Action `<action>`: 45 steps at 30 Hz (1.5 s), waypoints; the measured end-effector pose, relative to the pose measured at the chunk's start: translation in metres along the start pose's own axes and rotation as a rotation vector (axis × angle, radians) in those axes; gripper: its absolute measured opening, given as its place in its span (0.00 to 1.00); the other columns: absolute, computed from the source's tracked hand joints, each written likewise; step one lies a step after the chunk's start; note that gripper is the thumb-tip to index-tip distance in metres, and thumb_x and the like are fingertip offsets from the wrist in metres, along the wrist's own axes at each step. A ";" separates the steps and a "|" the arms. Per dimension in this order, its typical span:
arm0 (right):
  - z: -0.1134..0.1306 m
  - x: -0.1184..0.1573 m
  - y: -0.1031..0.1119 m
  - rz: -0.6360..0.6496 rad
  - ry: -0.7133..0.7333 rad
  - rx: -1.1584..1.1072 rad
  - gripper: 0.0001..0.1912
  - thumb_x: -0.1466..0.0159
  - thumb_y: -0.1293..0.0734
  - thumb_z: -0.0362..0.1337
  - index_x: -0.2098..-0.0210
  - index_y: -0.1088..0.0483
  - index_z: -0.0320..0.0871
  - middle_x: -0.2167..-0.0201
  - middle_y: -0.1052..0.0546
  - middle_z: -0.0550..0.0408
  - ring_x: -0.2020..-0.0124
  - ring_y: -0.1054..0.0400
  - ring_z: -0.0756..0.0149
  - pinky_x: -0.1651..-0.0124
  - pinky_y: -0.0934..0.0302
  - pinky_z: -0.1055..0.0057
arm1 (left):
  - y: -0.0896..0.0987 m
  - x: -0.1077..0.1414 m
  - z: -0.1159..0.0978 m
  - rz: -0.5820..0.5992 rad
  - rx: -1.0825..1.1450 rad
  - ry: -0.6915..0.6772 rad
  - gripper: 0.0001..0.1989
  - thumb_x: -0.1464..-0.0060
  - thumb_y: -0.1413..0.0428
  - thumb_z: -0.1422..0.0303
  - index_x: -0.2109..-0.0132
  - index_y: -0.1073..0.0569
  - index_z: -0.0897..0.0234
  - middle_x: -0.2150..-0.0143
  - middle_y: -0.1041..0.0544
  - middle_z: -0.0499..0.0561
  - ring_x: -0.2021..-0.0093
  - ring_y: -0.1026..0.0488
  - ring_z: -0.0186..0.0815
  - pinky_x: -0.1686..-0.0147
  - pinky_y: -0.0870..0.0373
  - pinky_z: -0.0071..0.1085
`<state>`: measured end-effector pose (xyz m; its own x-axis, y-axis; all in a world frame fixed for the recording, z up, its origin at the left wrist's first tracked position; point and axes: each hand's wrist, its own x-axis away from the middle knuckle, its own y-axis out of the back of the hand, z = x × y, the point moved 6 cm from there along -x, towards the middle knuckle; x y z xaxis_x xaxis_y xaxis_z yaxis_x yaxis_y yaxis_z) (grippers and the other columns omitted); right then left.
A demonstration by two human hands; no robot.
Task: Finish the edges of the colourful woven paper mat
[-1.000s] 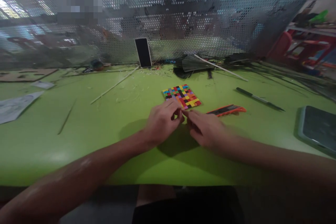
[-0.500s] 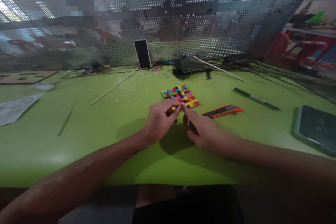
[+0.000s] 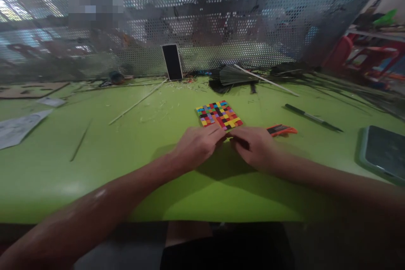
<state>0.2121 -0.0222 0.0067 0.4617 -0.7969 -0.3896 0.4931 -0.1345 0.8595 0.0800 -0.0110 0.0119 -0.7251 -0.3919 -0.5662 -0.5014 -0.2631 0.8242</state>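
A small woven square (image 3: 220, 114) of red, yellow, black, orange, purple, green and blue strips lies on the green table in front of me. My left hand (image 3: 202, 141) is closed at its near edge, with the thumb hidden under the fingers. Close beside it, my right hand (image 3: 253, 145) is also closed, its fingertips bent down at the near right corner. Both sets of fingertips almost meet and cover the front edge of the square. An orange and black utility knife (image 3: 281, 130) lies just beyond my right hand, which partly hides it.
To the right lie a black pen-like tool (image 3: 311, 117) and a phone (image 3: 384, 152). Another phone (image 3: 172, 62) leans upright at the back, near a bundle of dark strips (image 3: 236, 76) and a perforated metal screen (image 3: 202, 21). Thin sticks and paper (image 3: 23, 126) lie left.
Both hands have shifted slightly right and turned palm-down, with fingers now curled at the square's front edge instead of pinching with fingertips raised. More of the square shows; more of the knife is covered.
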 end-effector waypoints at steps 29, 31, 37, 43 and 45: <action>-0.080 -0.017 0.041 -0.241 -0.369 -0.141 0.10 0.37 0.37 0.39 0.63 0.24 0.42 0.76 0.26 0.54 0.76 0.34 0.66 0.71 0.43 0.69 | -0.004 0.000 0.010 -0.011 0.492 0.183 0.15 0.40 0.41 0.62 0.71 0.31 0.66 0.75 0.30 0.45 0.75 0.35 0.27 0.73 0.38 0.25; -0.081 -0.017 0.041 -0.242 -0.370 -0.149 0.10 0.37 0.36 0.40 0.63 0.24 0.42 0.77 0.26 0.54 0.76 0.34 0.66 0.71 0.43 0.69 | -0.002 -0.001 0.009 -0.002 0.474 0.162 0.16 0.40 0.42 0.60 0.72 0.32 0.65 0.75 0.30 0.45 0.75 0.36 0.28 0.74 0.40 0.25; -0.090 -0.019 0.045 -0.266 -0.342 -0.168 0.11 0.37 0.37 0.39 0.63 0.24 0.42 0.76 0.25 0.53 0.76 0.34 0.67 0.71 0.42 0.69 | 0.041 0.032 -0.023 0.104 0.350 0.118 0.21 0.33 0.53 0.61 0.74 0.35 0.64 0.79 0.36 0.44 0.78 0.42 0.28 0.76 0.47 0.27; -0.111 -0.021 0.047 -0.354 -0.330 -0.173 0.10 0.39 0.38 0.35 0.64 0.25 0.40 0.77 0.26 0.54 0.79 0.35 0.69 0.72 0.42 0.71 | 0.067 0.171 -0.071 0.278 0.479 0.325 0.28 0.32 0.60 0.51 0.77 0.36 0.63 0.80 0.33 0.45 0.78 0.36 0.28 0.74 0.41 0.25; -0.114 -0.022 0.047 -0.354 -0.359 -0.174 0.10 0.40 0.38 0.35 0.64 0.25 0.41 0.78 0.27 0.55 0.80 0.35 0.69 0.73 0.42 0.71 | 0.049 0.242 -0.070 0.328 0.555 0.646 0.30 0.34 0.61 0.48 0.76 0.34 0.62 0.78 0.29 0.47 0.76 0.31 0.30 0.72 0.35 0.24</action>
<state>0.3096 0.0563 0.0183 -0.0212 -0.8757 -0.4823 0.7021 -0.3565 0.6164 -0.0865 -0.1806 -0.0842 -0.5496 -0.8338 -0.0525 -0.5928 0.3450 0.7277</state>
